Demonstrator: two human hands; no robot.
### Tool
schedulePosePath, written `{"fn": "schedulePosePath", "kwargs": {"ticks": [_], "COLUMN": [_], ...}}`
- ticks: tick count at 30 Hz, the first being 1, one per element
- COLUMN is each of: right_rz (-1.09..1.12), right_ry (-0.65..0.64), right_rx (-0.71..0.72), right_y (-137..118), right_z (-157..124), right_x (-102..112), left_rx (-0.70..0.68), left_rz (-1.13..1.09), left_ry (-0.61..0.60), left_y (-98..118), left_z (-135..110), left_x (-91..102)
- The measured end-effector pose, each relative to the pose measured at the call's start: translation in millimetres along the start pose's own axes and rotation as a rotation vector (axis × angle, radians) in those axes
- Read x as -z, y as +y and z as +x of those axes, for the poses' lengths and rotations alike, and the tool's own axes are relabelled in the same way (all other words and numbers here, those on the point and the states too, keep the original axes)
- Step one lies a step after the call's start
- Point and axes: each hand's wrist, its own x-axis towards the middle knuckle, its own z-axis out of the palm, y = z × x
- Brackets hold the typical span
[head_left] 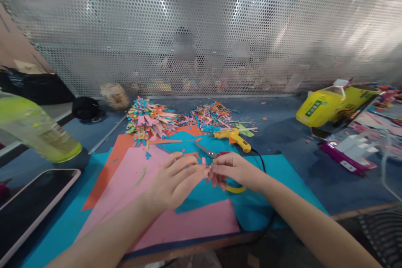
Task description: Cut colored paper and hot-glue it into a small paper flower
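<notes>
My left hand point(176, 180) and my right hand point(234, 171) meet fingertip to fingertip over the middle of the paper sheets. Pinched between them is a small pink paper strip point(204, 161), mostly covered by the fingers. Scissors point(207, 150) with yellow handles lie partly under my right hand, blades pointing away to the left. Just beyond rests a yellow hot glue gun point(234, 136) with a black cord. Beneath my hands are pink card point(194, 226), blue card point(282, 176) and orange card point(106, 176). A pile of fringed paper flowers point(147, 119) stands behind my left hand.
Thin paper scraps point(213, 115) are heaped at the back, before a perforated metal screen point(201, 16). On the left are a phone point(34, 209) and a tilted bottle point(40, 130). A yellow bottle point(317, 106) and a purple object point(342, 159) lie at right.
</notes>
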Motion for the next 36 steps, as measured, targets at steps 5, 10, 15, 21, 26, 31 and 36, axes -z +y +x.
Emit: {"fn": "schedulePosePath", "kwargs": {"ticks": [5, 10, 15, 21, 26, 31, 36], "right_rz": [-0.24, -0.639, -0.81, -0.968, -1.028, -1.02, -0.998], "right_ry": [0.09, 0.35, 0.268, 0.183, 0.15, 0.133, 0.142], "right_rx": [0.11, 0.455, 0.673, 0.667, 0.659, 0.654, 0.666], "right_y": [0, 1, 4, 4, 0, 0, 1], "right_z": [-1, -2, -2, -6, -9, -10, -9], "right_x": [2, 5, 9, 12, 15, 18, 20], "left_rx": [0.032, 0.136, 0.234, 0.202, 0.145, 0.358, 0.531], "left_rz": [-0.038, -0.092, -0.119, -0.147, -0.151, -0.217, -0.348], "left_ry": [-0.011, -0.067, -0.073, -0.071, -0.014, -0.122, -0.191], "left_y": [-2, -5, -3, -2, -1, 3, 7], "left_z": [-6, -12, -5, -5, -6, 3, 7], "left_x": [-2.7, -7.2, -5.4, -6.7, -9.6, -6.5, -4.7]}}
